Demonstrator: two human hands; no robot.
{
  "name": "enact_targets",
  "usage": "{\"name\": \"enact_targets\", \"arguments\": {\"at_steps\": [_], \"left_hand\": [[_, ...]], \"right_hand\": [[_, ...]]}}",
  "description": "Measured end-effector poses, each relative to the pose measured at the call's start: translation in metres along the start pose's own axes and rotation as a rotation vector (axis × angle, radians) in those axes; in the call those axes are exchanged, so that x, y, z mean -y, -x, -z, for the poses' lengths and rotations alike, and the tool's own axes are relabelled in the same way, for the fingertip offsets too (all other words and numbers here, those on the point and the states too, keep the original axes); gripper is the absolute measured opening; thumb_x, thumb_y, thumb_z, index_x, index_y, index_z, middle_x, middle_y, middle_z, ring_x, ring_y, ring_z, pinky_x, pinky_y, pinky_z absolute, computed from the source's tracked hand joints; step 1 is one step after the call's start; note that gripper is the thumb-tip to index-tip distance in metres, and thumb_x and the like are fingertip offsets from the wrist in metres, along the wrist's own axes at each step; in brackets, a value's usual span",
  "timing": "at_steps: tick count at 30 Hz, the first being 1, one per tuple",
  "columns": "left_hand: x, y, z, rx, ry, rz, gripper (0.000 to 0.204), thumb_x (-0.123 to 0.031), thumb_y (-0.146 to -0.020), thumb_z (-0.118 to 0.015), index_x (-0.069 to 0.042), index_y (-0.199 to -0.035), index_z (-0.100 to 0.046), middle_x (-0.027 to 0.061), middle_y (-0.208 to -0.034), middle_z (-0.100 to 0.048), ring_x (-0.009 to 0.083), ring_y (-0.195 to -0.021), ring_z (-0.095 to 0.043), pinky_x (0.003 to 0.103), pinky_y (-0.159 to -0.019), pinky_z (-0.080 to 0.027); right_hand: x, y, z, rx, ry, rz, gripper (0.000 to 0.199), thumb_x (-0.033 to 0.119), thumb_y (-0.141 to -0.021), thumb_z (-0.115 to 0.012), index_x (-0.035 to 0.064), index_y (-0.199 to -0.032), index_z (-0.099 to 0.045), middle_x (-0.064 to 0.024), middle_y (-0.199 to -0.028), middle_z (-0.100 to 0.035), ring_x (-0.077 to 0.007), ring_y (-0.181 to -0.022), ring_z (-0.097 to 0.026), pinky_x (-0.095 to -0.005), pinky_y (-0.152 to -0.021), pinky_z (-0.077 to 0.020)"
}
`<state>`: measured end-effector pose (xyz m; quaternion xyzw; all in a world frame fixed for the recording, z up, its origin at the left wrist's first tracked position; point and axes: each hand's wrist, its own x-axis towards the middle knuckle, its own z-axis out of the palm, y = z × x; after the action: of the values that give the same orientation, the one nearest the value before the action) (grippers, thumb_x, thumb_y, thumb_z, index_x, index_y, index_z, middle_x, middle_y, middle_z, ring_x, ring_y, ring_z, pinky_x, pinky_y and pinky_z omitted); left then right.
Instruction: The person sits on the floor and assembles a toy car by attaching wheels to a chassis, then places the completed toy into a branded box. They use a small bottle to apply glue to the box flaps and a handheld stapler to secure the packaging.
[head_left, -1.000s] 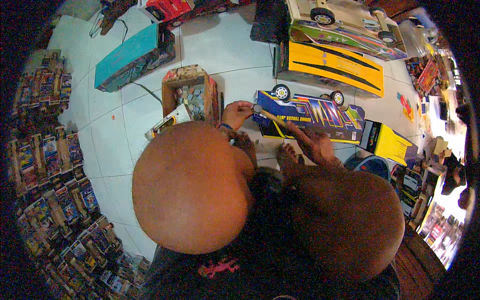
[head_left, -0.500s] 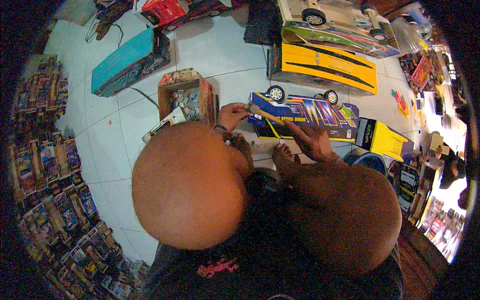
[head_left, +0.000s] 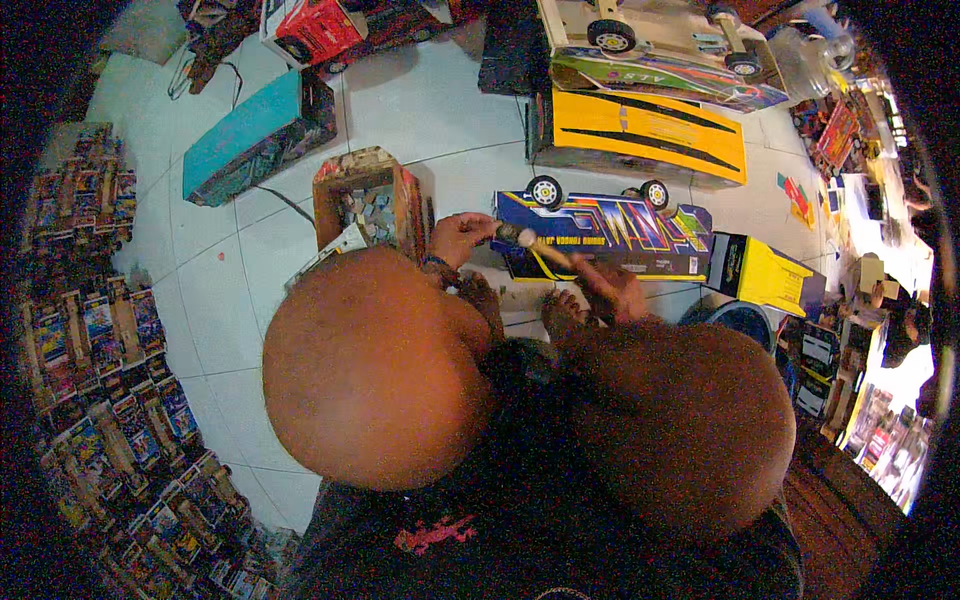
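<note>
- Left hand (head_left: 460,238) at the near-left end of a blue toy truck (head_left: 660,245); fingers bent, tips drawn in toward the truck's left edge. Too small and grainy to tell whether they pinch anything.
- Right hand (head_left: 612,292) over the truck's lower edge; fingers wrapped around the handle of a hammer (head_left: 553,250).
- Hammer slants up and left across the printed panel, head close to the left fingertips. Contact between head and panel: cannot tell.
- Truck lies on the tiled floor (head_left: 430,112), beyond the feet, its bright zigzag graphics facing up. Two wheels (head_left: 545,192) with pale hubs line its far edge.
- Bare foot (head_left: 565,312) just below the truck, between the knees; second foot (head_left: 481,298) left of it, partly shaded.
- Left of the left hand: worn wooden box (head_left: 385,163), small pale pieces inside.
- Past the box, further left: teal box-shaped body (head_left: 245,135), set at a slant.
- Beyond the truck: orange-yellow body (head_left: 680,128) with black stripes; behind that, a pale toy chassis (head_left: 675,38), wheels uppermost.
- Right end of truck: yellow-and-black piece (head_left: 765,275) just beside it; blue round tub (head_left: 745,320) nearer the right knee.
- Far left: rows of small colourful items (head_left: 95,330), detail blurred.
- Top left: red toy vehicle (head_left: 312,30).
</note>
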<state>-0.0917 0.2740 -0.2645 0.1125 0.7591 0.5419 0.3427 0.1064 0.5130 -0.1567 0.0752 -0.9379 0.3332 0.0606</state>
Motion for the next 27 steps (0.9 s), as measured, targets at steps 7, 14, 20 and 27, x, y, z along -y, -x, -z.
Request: {"name": "enact_targets", "arguments": {"at_steps": [7,14,20,27], "left_hand": [[-0.001,0.004,-0.003,-0.017,0.098,0.023,0.029,-0.029,-0.082,-0.078,-0.006,-0.099,-0.074,0.0022,-0.082,-0.071,0.0093,-0.075,-0.063,0.026,-0.071,-0.051],[-0.009,0.006,-0.002,-0.02,-0.026,0.032,0.028,-0.029,-0.082,-0.078,-0.005,-0.096,-0.073,0.0023,-0.081,-0.07,0.0099,-0.073,-0.063,0.026,-0.069,-0.051],[-0.011,0.008,-0.004,-0.026,-0.024,-0.01,0.03,-0.032,-0.081,-0.079,-0.006,-0.095,-0.073,0.0001,-0.081,-0.069,0.0079,-0.071,-0.06,0.024,-0.064,-0.048],[-0.011,0.009,-0.004,0.024,0.119,0.08,0.027,-0.027,-0.084,-0.077,-0.006,-0.099,-0.07,-0.0005,-0.083,-0.067,0.0065,-0.071,-0.058,0.022,-0.065,-0.047]], "right_hand": [[0.044,-0.014,0.013,0.087,0.099,-0.156,0.067,0.022,-0.078,-0.07,0.0081,-0.14,-0.047,-0.0232,-0.093,-0.065,-0.0405,-0.094,-0.063,-0.0505,-0.087,-0.0472],[0.066,-0.017,0.023,0.243,0.078,-0.265,0.063,0.022,-0.079,-0.07,0.0065,-0.136,-0.05,-0.0192,-0.1,-0.065,-0.0368,-0.094,-0.062,-0.0485,-0.085,-0.0478],[0.015,0.046,0.039,0.211,0.026,-0.309,0.06,0.022,-0.08,-0.069,0.0069,-0.135,-0.051,-0.0181,-0.102,-0.065,-0.0359,-0.096,-0.061,-0.0486,-0.086,-0.047],[-0.075,0.153,0.08,0.234,0.368,-0.566,0.055,0.022,-0.081,-0.069,0.0073,-0.132,-0.053,-0.0167,-0.105,-0.064,-0.0349,-0.099,-0.061,-0.0487,-0.087,-0.0462]]}}
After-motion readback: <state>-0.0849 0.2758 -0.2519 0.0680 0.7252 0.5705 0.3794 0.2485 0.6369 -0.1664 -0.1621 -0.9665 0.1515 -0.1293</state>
